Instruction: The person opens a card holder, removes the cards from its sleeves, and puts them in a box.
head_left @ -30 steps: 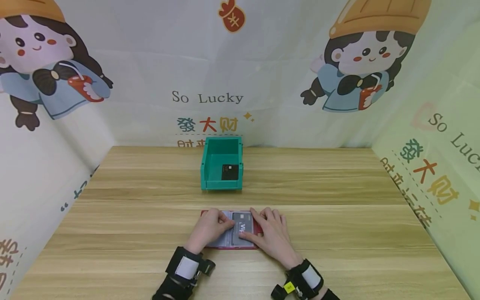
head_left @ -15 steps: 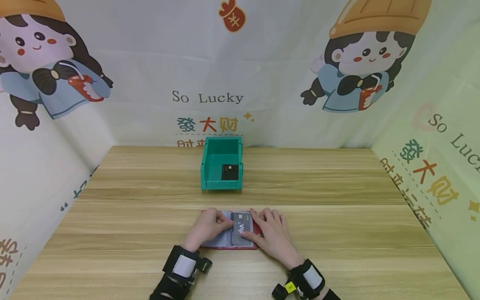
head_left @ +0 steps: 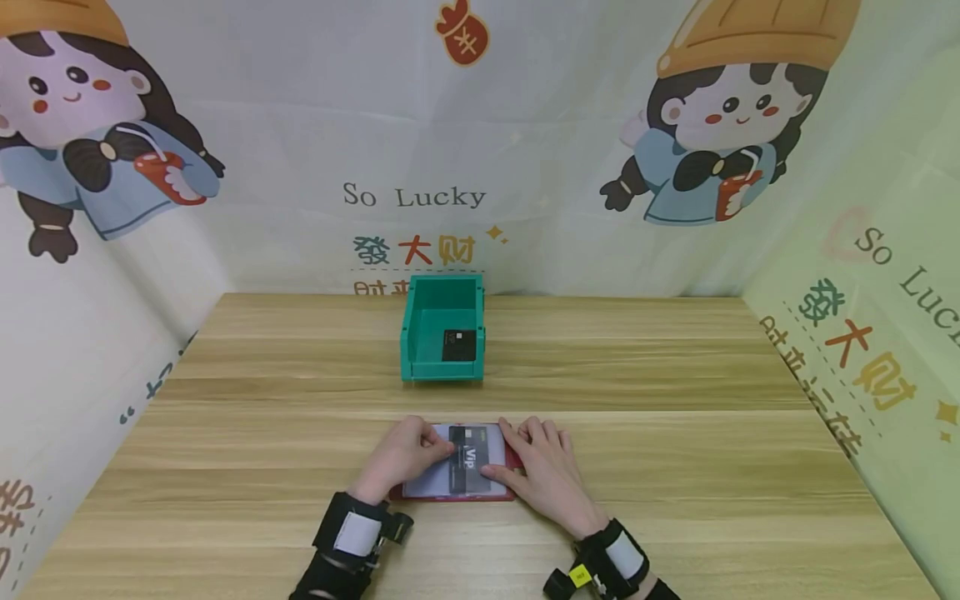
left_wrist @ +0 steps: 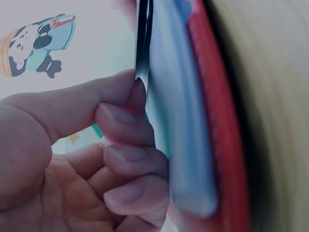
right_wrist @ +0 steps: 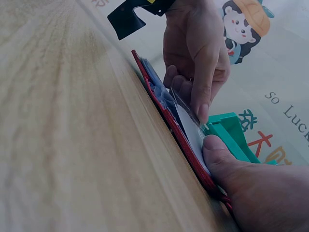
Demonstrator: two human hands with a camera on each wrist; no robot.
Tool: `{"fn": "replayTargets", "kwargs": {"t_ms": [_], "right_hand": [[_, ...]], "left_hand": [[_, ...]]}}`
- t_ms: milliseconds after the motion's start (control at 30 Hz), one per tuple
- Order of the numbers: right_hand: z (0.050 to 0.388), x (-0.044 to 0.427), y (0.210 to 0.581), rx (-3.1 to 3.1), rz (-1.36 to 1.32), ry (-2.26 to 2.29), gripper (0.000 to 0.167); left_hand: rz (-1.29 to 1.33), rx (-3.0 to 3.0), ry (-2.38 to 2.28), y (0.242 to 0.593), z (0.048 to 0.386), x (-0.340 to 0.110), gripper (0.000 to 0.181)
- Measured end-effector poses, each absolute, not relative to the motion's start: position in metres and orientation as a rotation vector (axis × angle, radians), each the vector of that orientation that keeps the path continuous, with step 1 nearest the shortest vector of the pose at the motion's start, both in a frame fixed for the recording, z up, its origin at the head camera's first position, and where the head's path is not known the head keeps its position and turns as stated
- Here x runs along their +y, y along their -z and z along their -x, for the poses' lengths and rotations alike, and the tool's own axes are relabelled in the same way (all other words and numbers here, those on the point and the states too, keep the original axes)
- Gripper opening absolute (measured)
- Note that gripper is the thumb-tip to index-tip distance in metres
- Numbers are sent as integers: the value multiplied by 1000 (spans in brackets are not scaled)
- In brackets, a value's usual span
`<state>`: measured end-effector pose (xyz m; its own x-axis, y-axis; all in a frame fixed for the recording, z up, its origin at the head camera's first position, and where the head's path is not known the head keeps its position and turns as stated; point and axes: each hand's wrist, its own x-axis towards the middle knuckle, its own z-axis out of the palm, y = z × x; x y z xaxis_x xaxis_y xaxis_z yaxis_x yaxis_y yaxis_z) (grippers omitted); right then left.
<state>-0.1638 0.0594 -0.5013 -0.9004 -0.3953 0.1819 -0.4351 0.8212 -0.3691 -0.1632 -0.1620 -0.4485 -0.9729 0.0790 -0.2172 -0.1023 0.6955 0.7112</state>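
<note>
A red card holder with clear plastic pages lies open on the table in the head view. My left hand pinches the left edge of a grey card marked "Vip" between thumb and forefinger. The card lies partly out over the pages, and the left wrist view shows it edge-on, its other fingers curled below. My right hand rests on the holder's right side. Its thumb presses on the page in the right wrist view, with the other fingers stretched out over the red cover.
A teal bin stands behind the holder near the back edge of the wooden table. One black card lies in it. Printed cloth hangs behind and at both sides.
My left hand has moved left, drawing the grey card leftward across the pages. The right hand has stayed nearly still on the holder.
</note>
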Motion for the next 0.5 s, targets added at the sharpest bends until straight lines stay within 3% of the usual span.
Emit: {"fn": "replayTargets", "kwargs": {"t_ms": [500], "right_hand": [[163, 59, 502, -2899, -658, -657, 71]], "left_hand": [[41, 2728, -1065, 449, 161, -157, 34]]}}
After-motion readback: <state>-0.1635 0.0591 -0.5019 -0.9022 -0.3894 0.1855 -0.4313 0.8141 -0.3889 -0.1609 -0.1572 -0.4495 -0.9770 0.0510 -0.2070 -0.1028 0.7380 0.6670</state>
